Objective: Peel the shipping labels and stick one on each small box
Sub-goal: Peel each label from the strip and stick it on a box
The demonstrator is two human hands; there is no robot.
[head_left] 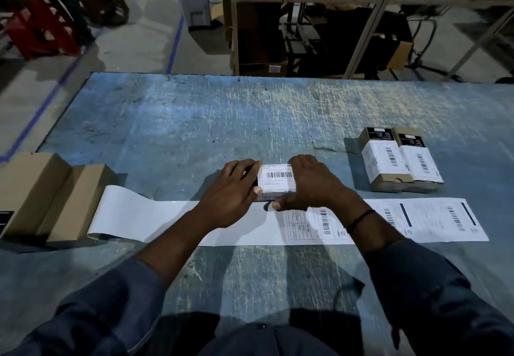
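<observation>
A small box [276,181] with a white barcode label on its top sits mid-table. My left hand [232,191] grips its left end and my right hand [308,181] grips its right end, thumbs on its near side. Just in front lies a long white label strip [172,220]; its left part is bare backing, its right part carries printed labels [442,220]. Two labelled small boxes [400,160] lie side by side at the right. Two plain brown boxes [50,197] stand at the left edge, on the strip's curled end.
The worn blue table [194,127] ends at its far edge [250,75]. Beyond it are metal shelving [361,21], a cardboard carton [258,35] and a red crate [36,27] on the floor.
</observation>
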